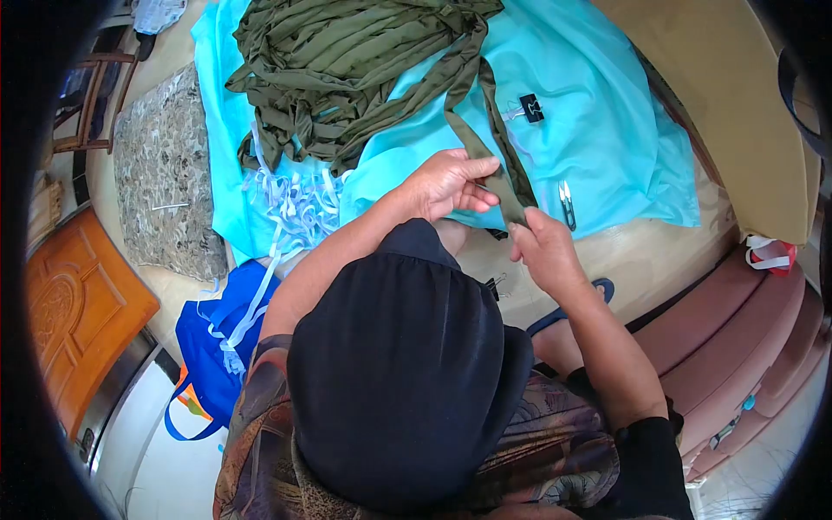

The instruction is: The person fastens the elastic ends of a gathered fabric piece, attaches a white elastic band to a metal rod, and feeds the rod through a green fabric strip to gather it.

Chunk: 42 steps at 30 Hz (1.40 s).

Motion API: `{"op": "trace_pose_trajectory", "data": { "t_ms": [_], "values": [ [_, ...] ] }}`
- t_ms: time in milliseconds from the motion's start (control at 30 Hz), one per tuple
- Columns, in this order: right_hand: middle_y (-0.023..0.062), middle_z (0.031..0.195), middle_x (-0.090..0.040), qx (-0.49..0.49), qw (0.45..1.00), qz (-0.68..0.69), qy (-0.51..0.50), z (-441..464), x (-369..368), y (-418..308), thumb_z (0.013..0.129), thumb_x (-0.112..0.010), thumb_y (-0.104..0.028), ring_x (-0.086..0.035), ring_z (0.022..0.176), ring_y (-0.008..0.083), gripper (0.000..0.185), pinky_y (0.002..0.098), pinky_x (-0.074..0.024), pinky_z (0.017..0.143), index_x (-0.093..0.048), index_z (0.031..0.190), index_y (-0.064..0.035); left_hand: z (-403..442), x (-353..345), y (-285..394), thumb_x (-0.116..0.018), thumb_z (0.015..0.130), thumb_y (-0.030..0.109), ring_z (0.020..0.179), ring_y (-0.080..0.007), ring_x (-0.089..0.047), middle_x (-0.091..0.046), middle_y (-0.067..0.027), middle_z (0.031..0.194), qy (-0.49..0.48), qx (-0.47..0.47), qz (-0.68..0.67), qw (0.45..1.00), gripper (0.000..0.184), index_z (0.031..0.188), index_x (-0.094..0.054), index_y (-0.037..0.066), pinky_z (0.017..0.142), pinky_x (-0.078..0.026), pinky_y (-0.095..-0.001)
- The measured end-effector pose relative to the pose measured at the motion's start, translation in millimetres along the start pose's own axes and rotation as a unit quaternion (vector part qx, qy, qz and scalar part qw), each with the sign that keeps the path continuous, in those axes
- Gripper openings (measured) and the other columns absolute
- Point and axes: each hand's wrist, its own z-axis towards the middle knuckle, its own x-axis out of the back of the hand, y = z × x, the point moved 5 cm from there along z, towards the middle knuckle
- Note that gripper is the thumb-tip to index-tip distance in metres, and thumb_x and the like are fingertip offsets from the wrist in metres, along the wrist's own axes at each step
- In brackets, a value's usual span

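Note:
A long olive-green fabric strip [476, 143] runs down from a big heap of the same fabric [347, 61] to both hands. My left hand [449, 184] is closed on the strip with thumb on top and fingers curled beneath. Lower and to the right, my right hand [548, 251] pinches the strip near its lower end between thumb and fingers. Thread snips [567, 205] lie just right of the hands on the turquoise cloth [615, 130]. A black binder clip [531, 108] rests farther up on that cloth.
Tangled pale-blue ribbons [295, 199] lie below the heap at left, some trailing over a blue bag [217, 321]. A patterned cushion [165, 173] is at far left. Pinkish-brown sofa cushions [737, 312] and a cardboard sheet [719, 87] border the right.

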Motion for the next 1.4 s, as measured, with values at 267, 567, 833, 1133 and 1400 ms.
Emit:
{"op": "trace_pose_trajectory", "data": {
  "t_ms": [267, 567, 833, 1133, 1400],
  "values": [
    [0.0077, 0.057, -0.052, -0.012, 1.0, 0.026, -0.012, -28, 6, -4, 0.093, -0.054, -0.012, -0.055, 0.052, 0.0184, 0.009, 0.0335, -0.0449, 0.053, -0.053, 0.094, -0.0031, 27, 27, 12, -0.061, 0.093, 0.035, 0.061, -0.0153, -0.059, -0.059, -0.0059, 0.079, 0.088, -0.068, -0.047, 0.993, 0.028, 0.092, -0.058, 0.007, 0.045, -0.044, -0.0248],
    [0.0085, 0.063, -0.058, 0.006, 0.995, 0.015, 0.097, -9, 12, -31, 0.091, -0.051, -0.007, -0.058, 0.051, 0.0191, 0.043, 0.0348, -0.0472, 0.053, -0.042, 0.133, -0.0043, 6, -22, 0, -0.067, 0.09, 0.029, 0.06, -0.0136, -0.06, -0.063, -0.0066, 0.074, -0.11, -0.004, 0.062, 0.992, 0.025, 0.085, -0.059, 0.006, 0.043, -0.04, -0.0234],
    [0.0028, 0.071, -0.057, -0.009, 0.985, 0.168, 0.035, -6, 30, -31, 0.092, -0.048, -0.005, -0.054, 0.055, 0.008, 0.035, 0.025, -0.0444, 0.05, -0.048, 0.128, -0.0023, 11, 1, 29, -0.064, 0.09, 0.046, 0.063, -0.0159, -0.061, -0.064, -0.0106, 0.093, -0.061, -0.037, -0.005, 0.997, 0.043, 0.104, -0.058, 0.005, 0.041, -0.04, -0.0209],
    [0.0062, 0.072, -0.058, 0.006, 0.993, 0.098, 0.063, -22, 15, -30, 0.091, -0.049, -0.003, -0.056, 0.054, 0.0116, 0.042, 0.0279, -0.0461, 0.051, -0.041, 0.132, -0.0027, 35, 18, 27, -0.067, 0.091, 0.027, 0.055, -0.0108, -0.053, -0.063, -0.0018, 0.075, 0.015, -0.103, -0.115, 0.988, 0.02, 0.092, -0.064, 0.007, 0.041, -0.035, -0.021],
    [0.0065, 0.078, -0.061, -0.027, 0.986, 0.163, 0.035, 0, 24, -40, 0.091, -0.051, -0.004, -0.055, 0.057, 0.0116, 0.052, 0.0272, -0.0467, 0.053, -0.034, 0.139, -0.005, 3, -31, 23, -0.071, 0.087, 0.026, 0.056, -0.012, -0.058, -0.064, -0.0067, 0.075, -0.089, -0.071, 0.065, 0.991, 0.025, 0.086, -0.061, 0.004, 0.044, -0.042, -0.0236]
  ]
}}
